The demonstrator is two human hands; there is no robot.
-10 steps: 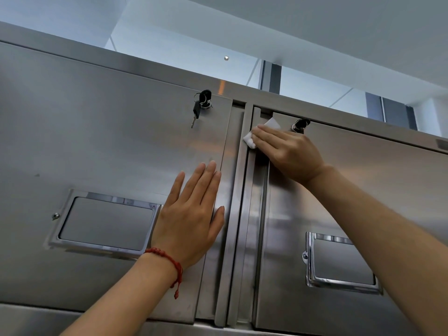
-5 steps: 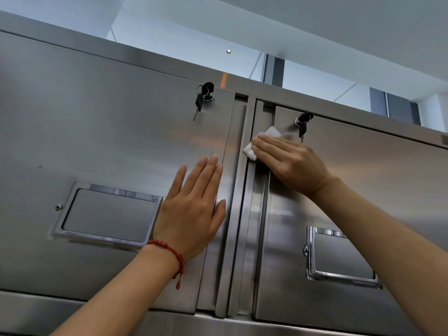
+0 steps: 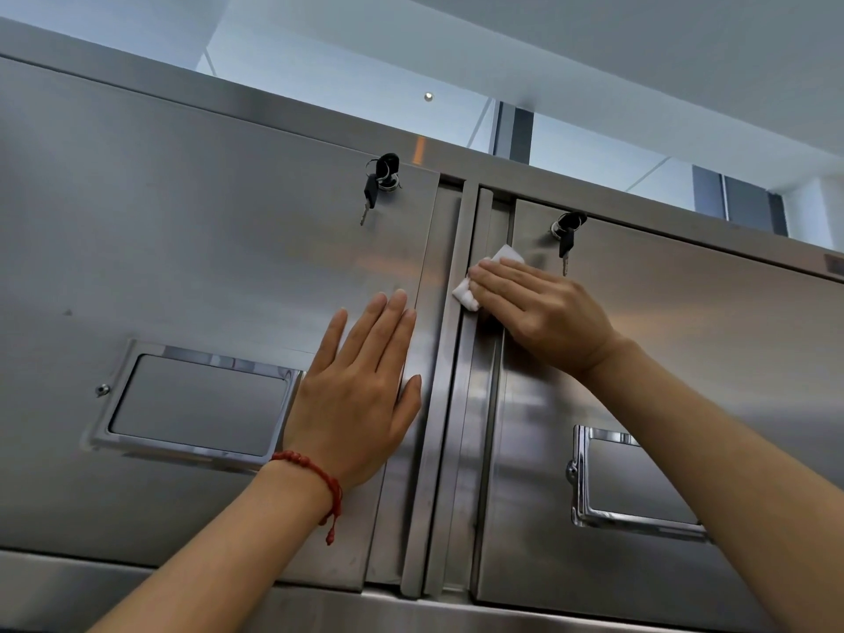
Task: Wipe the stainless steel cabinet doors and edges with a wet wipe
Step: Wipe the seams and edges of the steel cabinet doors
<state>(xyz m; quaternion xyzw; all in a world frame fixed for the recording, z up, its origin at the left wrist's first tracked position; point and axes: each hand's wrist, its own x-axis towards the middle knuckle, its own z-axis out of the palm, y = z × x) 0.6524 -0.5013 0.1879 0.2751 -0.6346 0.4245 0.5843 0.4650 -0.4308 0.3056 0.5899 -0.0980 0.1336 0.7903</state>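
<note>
Two stainless steel cabinet doors fill the view: the left door (image 3: 192,267) and the right door (image 3: 712,340), split by a vertical steel post (image 3: 450,404). My left hand (image 3: 361,399) lies flat with straight fingers on the left door near its right edge. With straight fingers my right hand (image 3: 543,312) presses a white wet wipe (image 3: 470,292) against the right door's left edge, beside the post. The wipe is mostly covered by the fingers.
Keys hang from a lock on each door: the left keys (image 3: 379,185) and the right keys (image 3: 566,235), the latter just right of my right hand. Each door has a recessed handle: left handle (image 3: 196,404) and right handle (image 3: 639,482). A steel ledge (image 3: 456,609) runs below.
My right hand has slid the wipe a little way down the right door's left edge, away from the lock. My left hand has stayed flat on the left door.
</note>
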